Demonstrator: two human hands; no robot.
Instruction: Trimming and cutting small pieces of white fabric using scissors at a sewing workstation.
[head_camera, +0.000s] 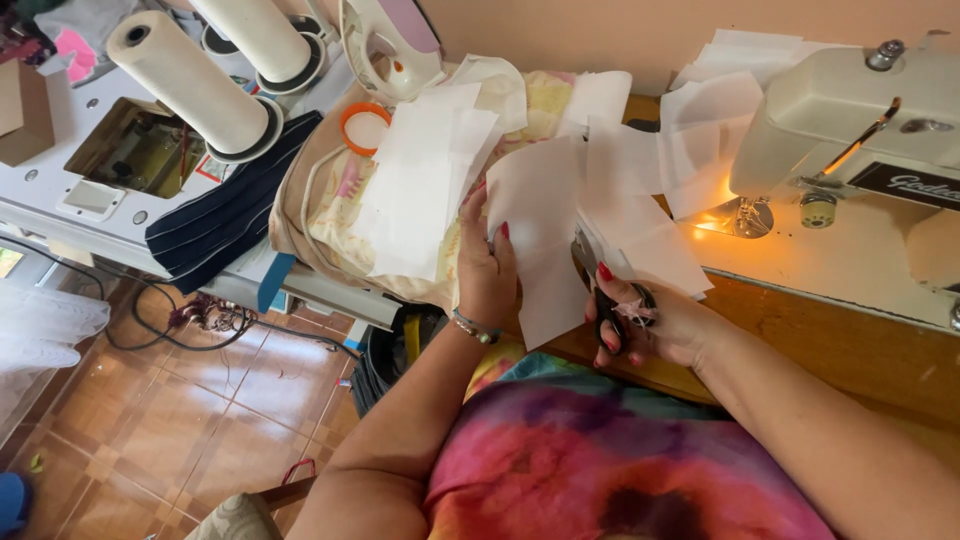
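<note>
Fingers (497, 243) of the left hand (487, 272) curl closed around the left edge of a white fabric piece (545, 240), thumb underneath (red nails showing at the fold). Working left to right across the view: at 10 o'clock two cream thread cones (190, 80) lie tilted on a white machine bed (60, 190), with a dark striped cloth (225, 215) draped just beside them. At 11 o'clock an orange ring (365, 127) rests on a patterned cloth heap (330, 215), and an iron (390, 45) sits above it at 12. A stack of white cut pieces (420, 190) lies on the heap, near the left hand. The held fabric piece sits at centre, hanging down between both hands. At 4 o'clock from it, the right hand (655, 322) grips black scissors (605, 300), fingers through the loops, blades touching the piece's right edge; whether the blades are parted I cannot tell. More white pieces (650, 190) spread toward 2 o'clock, onto the sewing machine (850, 110), its lamp lit, on a wooden table (830, 345).
</note>
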